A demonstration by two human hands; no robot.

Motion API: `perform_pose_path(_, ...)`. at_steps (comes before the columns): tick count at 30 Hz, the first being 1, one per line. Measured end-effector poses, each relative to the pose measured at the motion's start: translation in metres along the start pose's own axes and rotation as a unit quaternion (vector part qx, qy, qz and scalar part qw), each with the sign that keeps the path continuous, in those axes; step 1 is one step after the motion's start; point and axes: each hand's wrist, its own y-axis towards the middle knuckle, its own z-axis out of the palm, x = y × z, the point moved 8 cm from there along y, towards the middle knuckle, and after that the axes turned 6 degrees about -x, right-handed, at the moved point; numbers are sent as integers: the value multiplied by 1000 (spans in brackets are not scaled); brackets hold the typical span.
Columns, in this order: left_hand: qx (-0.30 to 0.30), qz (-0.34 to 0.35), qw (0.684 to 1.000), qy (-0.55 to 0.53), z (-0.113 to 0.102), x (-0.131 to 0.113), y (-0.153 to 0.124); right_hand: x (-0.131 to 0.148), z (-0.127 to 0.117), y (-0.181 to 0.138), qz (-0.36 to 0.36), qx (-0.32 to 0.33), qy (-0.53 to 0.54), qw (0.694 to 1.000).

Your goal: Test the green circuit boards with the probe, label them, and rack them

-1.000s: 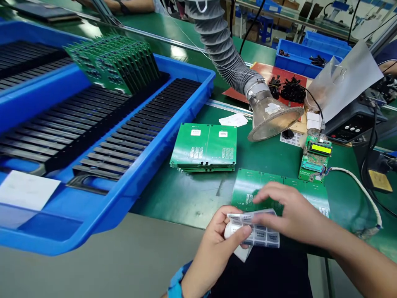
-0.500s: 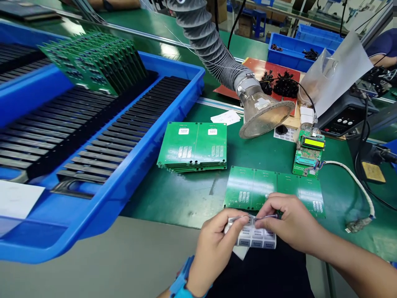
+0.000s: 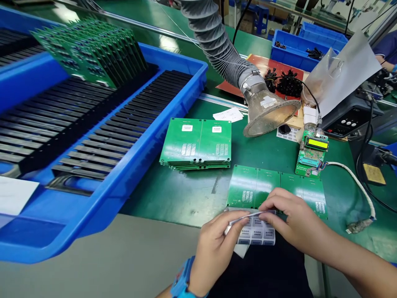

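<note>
A sheet of small printed labels (image 3: 257,234) is held between my two hands, above my lap at the bench's front edge. My left hand (image 3: 220,238) pinches its upper left edge between thumb and fingers. At its upper right edge, the thumb and fingers of my right hand (image 3: 291,217) are closed on the same sheet. Just beyond lie two flat green circuit boards (image 3: 268,180), side by side and partly covered by my right hand. To their left is a stack of green circuit boards (image 3: 198,142); the top one bears two white labels.
A blue tray (image 3: 173,111) with black slotted racks and upright boards (image 3: 93,54) fills the left. A fume hose hood (image 3: 266,107) hangs over the bench. A tester with a lit display (image 3: 313,153) and its white cable (image 3: 359,182) lie at right. A person's arm shows far right.
My right hand's fingers have shifted slightly along the sheet's top edge, and the sheet's edge is pulled straighter. The camera view has shifted a little.
</note>
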Motion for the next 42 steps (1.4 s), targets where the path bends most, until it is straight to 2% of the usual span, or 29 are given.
perform_pose_path(4,-20,-7,999,27,-4,3,0,8,3,-6,-59,-49,-49,996)
perform_pose_path(9,-35,-49,997,45,-11,12,3,24,2,-8,-143,-45,-82,985)
perform_pose_path(11,-35,-66,996,37,-14,15,3,21,-4,4,-123,-41,-50,990)
perform_pose_path(14,-19,-84,996,18,-15,18,3,-4,-15,37,7,-56,-12,998)
perform_pose_path(16,1,-93,996,9,-13,18,2,-22,-12,58,85,-40,-20,995)
perform_pose_path(18,18,-99,995,1,-11,19,0,-32,-3,74,119,-2,-38,992)
perform_pose_path(21,27,-104,994,-11,-10,20,-2,-34,9,86,107,29,-77,991)
perform_pose_path(26,33,-124,992,-13,-10,25,-1,-28,18,88,77,26,-135,988)
perform_pose_path(28,37,-126,991,-16,-10,24,0,-20,18,86,50,14,-184,982)
perform_pose_path(31,48,-128,990,-22,-8,24,1,-8,6,81,-5,-43,-244,969)
perform_pose_path(33,58,-132,989,-25,-7,25,0,-8,-11,75,-20,-87,-217,972)
perform_pose_path(35,73,-136,988,-30,-5,27,-3,-21,-25,70,0,-87,-139,987)
perform_pose_path(39,112,-148,982,-44,2,28,-11,-52,-27,60,77,15,0,997)
perform_pose_path(42,123,-153,980,-35,6,28,-13,-59,-20,56,97,50,15,994)
